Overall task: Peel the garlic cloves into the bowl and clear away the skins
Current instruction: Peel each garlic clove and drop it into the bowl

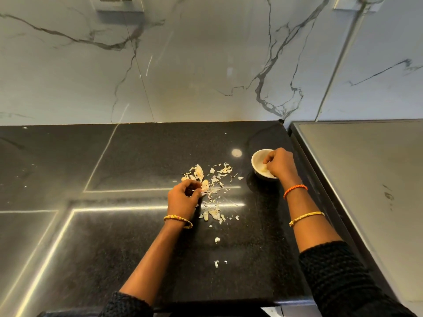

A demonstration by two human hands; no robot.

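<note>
R hand [278,164] curled over bowl [257,156]; L hand [183,197] maybe pinching skins [214,179].

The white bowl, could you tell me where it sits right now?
In the head view the white bowl stands on the black counter, right of the garlic skins, under the right hand.

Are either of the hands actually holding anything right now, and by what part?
Left hand: fingers curled at the edge of the garlic skins; whether they hold anything cannot be told. Right hand: fingers curled over the bowl; any clove is hidden.

A home kitchen: black granite counter [137,156], marble backsplash [194,65].
</note>
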